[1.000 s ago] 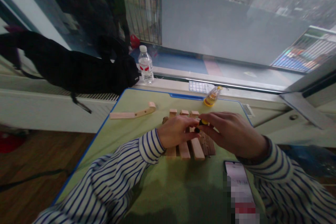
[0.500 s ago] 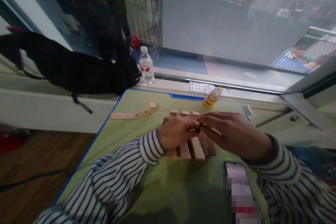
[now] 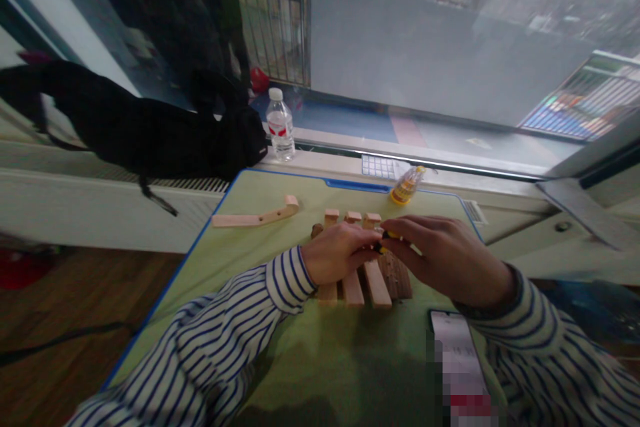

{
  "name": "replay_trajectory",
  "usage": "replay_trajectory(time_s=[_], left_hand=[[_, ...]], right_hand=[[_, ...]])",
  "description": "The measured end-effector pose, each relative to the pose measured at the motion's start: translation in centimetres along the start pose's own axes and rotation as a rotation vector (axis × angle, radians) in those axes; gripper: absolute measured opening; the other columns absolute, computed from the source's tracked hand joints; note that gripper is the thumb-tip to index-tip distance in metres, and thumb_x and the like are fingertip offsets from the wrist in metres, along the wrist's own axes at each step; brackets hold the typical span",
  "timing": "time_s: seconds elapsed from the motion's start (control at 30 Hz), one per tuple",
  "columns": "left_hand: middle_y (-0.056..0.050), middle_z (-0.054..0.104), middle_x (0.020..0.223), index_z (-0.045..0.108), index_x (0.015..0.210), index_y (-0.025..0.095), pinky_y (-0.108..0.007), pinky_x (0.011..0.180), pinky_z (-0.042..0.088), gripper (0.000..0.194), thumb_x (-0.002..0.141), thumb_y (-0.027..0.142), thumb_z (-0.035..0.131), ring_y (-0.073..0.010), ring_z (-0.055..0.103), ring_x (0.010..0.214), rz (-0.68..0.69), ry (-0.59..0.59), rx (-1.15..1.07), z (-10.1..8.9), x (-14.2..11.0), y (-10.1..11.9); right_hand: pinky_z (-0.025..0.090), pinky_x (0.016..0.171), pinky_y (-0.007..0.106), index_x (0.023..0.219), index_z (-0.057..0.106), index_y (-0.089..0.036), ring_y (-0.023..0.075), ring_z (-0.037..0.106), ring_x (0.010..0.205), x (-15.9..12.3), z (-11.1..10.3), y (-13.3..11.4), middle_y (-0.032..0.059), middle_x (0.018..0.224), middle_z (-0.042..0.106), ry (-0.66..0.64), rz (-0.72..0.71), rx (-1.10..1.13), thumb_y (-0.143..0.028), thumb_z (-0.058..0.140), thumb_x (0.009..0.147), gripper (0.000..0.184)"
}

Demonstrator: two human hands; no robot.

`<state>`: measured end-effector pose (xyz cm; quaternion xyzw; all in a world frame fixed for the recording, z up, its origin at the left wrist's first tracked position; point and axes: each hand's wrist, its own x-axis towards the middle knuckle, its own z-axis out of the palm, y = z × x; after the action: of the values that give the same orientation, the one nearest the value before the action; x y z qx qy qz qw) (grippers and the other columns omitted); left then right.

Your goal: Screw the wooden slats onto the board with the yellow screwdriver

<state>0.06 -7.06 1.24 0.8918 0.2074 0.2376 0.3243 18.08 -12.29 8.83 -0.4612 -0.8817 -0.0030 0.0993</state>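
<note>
Over the middle of the table, my left hand (image 3: 337, 252) and my right hand (image 3: 445, 257) meet fingertip to fingertip. Between them is a small black-and-yellow object (image 3: 384, 244), pinched by the closed fingers of both; its kind is mostly hidden. Just beneath lie several pale wooden strips (image 3: 377, 283) side by side, each with a raised block at its far end. A brown, grooved wooden piece (image 3: 399, 277) shows under and beside them on the right. My left hand covers the middle of the strips.
A bent wooden piece with holes (image 3: 255, 219) lies at the table's left. A small bottle of yellow liquid (image 3: 407, 185) stands tilted-looking at the back. A phone (image 3: 457, 340) is near my right forearm. On the sill are a water bottle (image 3: 281, 127) and a black bag (image 3: 165, 137).
The black-and-yellow object has turned slightly between the fingers, and more yellow shows. My right fingers have shifted a little; my left hand stays almost in place.
</note>
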Motion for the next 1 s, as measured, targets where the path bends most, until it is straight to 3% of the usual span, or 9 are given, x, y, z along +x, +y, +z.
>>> replay_trajectory(time_s=[0.33, 0.53, 0.8, 1.0], left_hand=[[-0.002, 0.063, 0.089, 0.058, 0.098, 0.017, -0.024, 0.073, 0.041, 0.015, 0.087, 0.013, 0.048, -0.0131, 0.056, 0.083, 0.032, 0.006, -0.001, -0.1, 0.0, 0.0], [-0.002, 0.063, 0.088, 0.059, 0.099, 0.018, -0.026, 0.07, 0.042, 0.021, 0.083, 0.031, 0.058, -0.0149, 0.057, 0.08, -0.053, 0.08, 0.079, 0.1, -0.1, 0.1], [0.001, 0.064, 0.081, 0.063, 0.091, 0.019, -0.023, 0.064, 0.04, 0.012, 0.083, 0.027, 0.057, -0.013, 0.058, 0.074, -0.082, 0.089, 0.075, 0.1, 0.0, 0.3], [0.0, 0.064, 0.083, 0.063, 0.088, 0.018, -0.024, 0.065, 0.039, 0.011, 0.082, 0.028, 0.059, -0.0138, 0.058, 0.076, -0.093, 0.075, 0.135, 0.2, 0.1, 0.2]], right_hand=[[0.045, 0.072, 0.029, 0.105, 0.058, -0.018, 0.0182, 0.064, 0.083, 0.0, 0.2, -0.3, 0.0073, 0.094, 0.068, 0.021, 0.012, -0.028, -0.031, 0.042, 0.091, 0.025], [0.045, 0.073, 0.03, 0.104, 0.058, -0.018, 0.0181, 0.064, 0.084, 0.1, 0.0, -0.4, 0.0069, 0.093, 0.068, -0.011, 0.023, -0.011, -0.031, 0.042, 0.091, 0.024], [0.047, 0.077, 0.032, 0.11, 0.055, -0.02, 0.0187, 0.062, 0.092, 0.4, -1.3, -0.1, 0.0084, 0.108, 0.064, -0.091, -0.083, 0.015, -0.03, 0.047, 0.088, 0.025], [0.047, 0.075, 0.028, 0.112, 0.057, -0.02, 0.0159, 0.062, 0.088, 0.6, -1.9, 0.3, 0.0071, 0.104, 0.066, -0.137, -0.152, 0.011, -0.021, 0.045, 0.088, 0.027]])
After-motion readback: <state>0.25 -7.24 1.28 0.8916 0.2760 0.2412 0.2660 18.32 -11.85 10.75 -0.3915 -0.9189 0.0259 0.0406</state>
